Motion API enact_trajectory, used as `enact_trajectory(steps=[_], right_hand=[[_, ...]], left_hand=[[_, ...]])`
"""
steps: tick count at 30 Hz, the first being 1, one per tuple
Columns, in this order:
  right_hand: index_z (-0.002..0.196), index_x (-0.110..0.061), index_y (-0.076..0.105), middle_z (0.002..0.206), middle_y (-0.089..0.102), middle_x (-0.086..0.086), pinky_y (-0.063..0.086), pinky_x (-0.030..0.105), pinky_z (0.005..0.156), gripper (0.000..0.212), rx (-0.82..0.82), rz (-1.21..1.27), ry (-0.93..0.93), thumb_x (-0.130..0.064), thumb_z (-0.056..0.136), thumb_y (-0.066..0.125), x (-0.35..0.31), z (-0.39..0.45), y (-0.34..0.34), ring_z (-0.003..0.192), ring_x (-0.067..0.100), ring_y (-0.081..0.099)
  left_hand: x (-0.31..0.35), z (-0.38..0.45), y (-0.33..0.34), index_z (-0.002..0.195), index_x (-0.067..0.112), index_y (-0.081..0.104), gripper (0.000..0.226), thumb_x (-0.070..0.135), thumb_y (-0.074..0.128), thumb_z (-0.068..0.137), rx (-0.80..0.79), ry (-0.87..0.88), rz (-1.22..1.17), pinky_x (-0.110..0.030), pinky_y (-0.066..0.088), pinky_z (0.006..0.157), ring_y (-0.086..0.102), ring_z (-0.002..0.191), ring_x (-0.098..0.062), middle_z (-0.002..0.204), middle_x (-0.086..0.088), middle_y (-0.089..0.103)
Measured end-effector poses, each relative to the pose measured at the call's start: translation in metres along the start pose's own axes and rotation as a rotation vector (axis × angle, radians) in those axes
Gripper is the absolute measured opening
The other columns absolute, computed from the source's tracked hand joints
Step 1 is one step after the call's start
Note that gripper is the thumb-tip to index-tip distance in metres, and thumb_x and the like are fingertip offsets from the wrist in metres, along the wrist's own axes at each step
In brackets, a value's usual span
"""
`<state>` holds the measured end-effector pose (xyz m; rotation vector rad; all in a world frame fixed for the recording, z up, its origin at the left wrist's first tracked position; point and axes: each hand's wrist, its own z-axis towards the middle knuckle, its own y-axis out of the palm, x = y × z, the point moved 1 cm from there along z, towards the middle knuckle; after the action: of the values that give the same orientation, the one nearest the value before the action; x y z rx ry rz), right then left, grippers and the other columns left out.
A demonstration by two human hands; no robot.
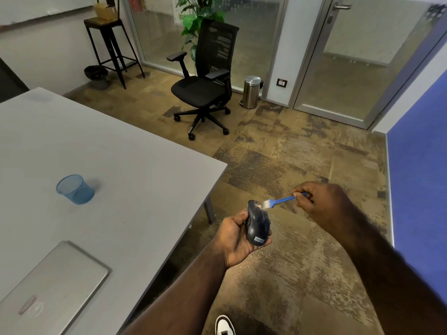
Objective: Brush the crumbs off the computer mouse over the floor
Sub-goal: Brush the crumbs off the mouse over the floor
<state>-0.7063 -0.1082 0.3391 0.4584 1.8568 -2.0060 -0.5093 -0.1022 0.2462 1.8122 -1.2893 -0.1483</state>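
Bristles of thin blue brush point(281, 199) touch glossy rounded mouse point(257, 223) above mottled floor point(302, 165).

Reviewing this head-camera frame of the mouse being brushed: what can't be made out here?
- Crumbs on the mouse: too small to see.
- Underside of the mouse: hidden by the left hand.
- End of the blue brush handle: covered by the right hand.
- Laptop: cut off by the left and bottom edges.
- White shoe: cut off by the bottom edge.
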Motion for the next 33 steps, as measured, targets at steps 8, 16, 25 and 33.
enact_trajectory(steps=[8, 16, 25, 33], right_hand=[[0.094, -0.024, 0.074, 0.062, 0.070, -0.013, 0.038, 0.007, 0.041, 0.013, -0.028, 0.207, 0.029, -0.022, 0.088, 0.063, 0.010, -0.005, 0.013, 0.050, -0.007, 0.060], [0.092, -0.023, 0.074, 0.064, 0.071, -0.010, 0.044, 0.015, 0.043, 0.012, 0.003, 0.230, 0.083, -0.023, 0.088, 0.063, 0.008, -0.003, 0.015, 0.053, 0.001, 0.063], [0.095, -0.021, 0.074, 0.065, 0.070, -0.011, 0.040, 0.010, 0.042, 0.013, -0.051, 0.177, 0.057, -0.022, 0.090, 0.062, 0.003, -0.002, 0.008, 0.050, 0.000, 0.060], [0.097, -0.023, 0.072, 0.068, 0.068, -0.013, 0.043, 0.014, 0.043, 0.014, -0.031, 0.082, -0.031, -0.023, 0.091, 0.060, -0.007, 0.001, -0.006, 0.053, 0.003, 0.061]], left_hand=[[0.002, -0.002, -0.002, 0.142, 0.003, 0.045, 0.054, 0.037, 0.029, 0.102, -0.013, 0.008, -0.011, -0.046, 0.047, 0.086, 0.059, 0.092, -0.032, 0.122, -0.022, 0.054], [0.002, -0.001, -0.003, 0.139, 0.003, 0.048, 0.054, 0.038, 0.031, 0.102, -0.044, 0.001, 0.008, -0.044, 0.053, 0.082, 0.060, 0.092, -0.033, 0.124, -0.022, 0.054], [0.003, 0.002, -0.007, 0.139, 0.000, 0.048, 0.056, 0.038, 0.028, 0.102, -0.016, 0.002, 0.019, -0.046, 0.051, 0.086, 0.061, 0.092, -0.033, 0.122, -0.023, 0.057], [0.003, 0.002, -0.009, 0.138, 0.002, 0.049, 0.054, 0.036, 0.029, 0.102, 0.001, 0.001, 0.033, -0.047, 0.048, 0.087, 0.060, 0.093, -0.034, 0.127, -0.025, 0.055]])
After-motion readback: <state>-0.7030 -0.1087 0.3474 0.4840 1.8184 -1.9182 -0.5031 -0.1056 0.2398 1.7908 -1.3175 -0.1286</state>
